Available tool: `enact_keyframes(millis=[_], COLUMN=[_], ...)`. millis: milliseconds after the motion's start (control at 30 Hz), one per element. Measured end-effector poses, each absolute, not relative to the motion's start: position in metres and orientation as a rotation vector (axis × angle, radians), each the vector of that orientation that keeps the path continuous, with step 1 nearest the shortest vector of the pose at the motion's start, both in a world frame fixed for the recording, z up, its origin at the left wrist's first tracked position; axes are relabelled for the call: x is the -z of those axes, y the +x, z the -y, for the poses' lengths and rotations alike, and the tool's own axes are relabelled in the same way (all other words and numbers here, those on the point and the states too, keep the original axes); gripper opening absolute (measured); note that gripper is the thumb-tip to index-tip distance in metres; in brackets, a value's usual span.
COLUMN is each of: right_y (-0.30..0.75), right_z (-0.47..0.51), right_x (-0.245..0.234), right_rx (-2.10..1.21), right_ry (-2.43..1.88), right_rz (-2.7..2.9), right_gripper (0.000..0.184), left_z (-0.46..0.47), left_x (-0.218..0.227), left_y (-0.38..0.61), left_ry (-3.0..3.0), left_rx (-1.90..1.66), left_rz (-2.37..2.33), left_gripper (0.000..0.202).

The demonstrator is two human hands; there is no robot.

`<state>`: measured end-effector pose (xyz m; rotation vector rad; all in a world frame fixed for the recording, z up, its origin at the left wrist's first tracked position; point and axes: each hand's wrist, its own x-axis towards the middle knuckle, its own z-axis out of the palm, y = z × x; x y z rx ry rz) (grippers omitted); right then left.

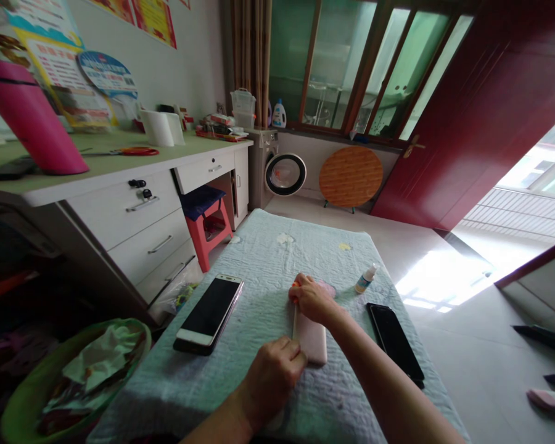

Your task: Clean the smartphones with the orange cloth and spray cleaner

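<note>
pink phone (313, 344) lay flat near the middle of the tabletop (259, 259), which was covered in pale blue quilted cloth. right hand (312, 300) was closed over its far end, with a small orange bit (296, 284) showing at the fingertips, couldn't tell what. left hand (272, 371) was curled shut on its near left edge. white phone (209, 313) with a dark screen lay to the left, apart from it. black phone (394, 341) lay to the right, beside the right forearm. small bottle (366, 279) lay tilted just past the black phone. green basket (23, 407) of crumpled paper sat low left, off the tabletop. white desk (134, 209) with drawers stood at left, red stool (208, 231) under it.
</note>
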<state>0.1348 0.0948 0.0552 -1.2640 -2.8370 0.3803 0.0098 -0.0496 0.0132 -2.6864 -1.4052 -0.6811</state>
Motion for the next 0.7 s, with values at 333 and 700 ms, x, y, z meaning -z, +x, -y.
enact_keyframes(millis=[333, 700], right_y=[0.140, 0.187], right_z=[-0.111, -0.107], right_x=[-0.049, -0.042], right_rx=[-0.375, -0.399], right_ry=[-1.485, -1.636], right_rz=[2.718, 2.579], right_gripper=[0.026, 0.022], left_z=[0.053, 0.053], left_x=[-0.017, -0.017], left_y=[0.012, 0.012], left_ry=[-2.716, -2.755], left_rx=[0.568, 0.544], left_rz=[1.473, 1.537], left_gripper=[0.012, 0.015])
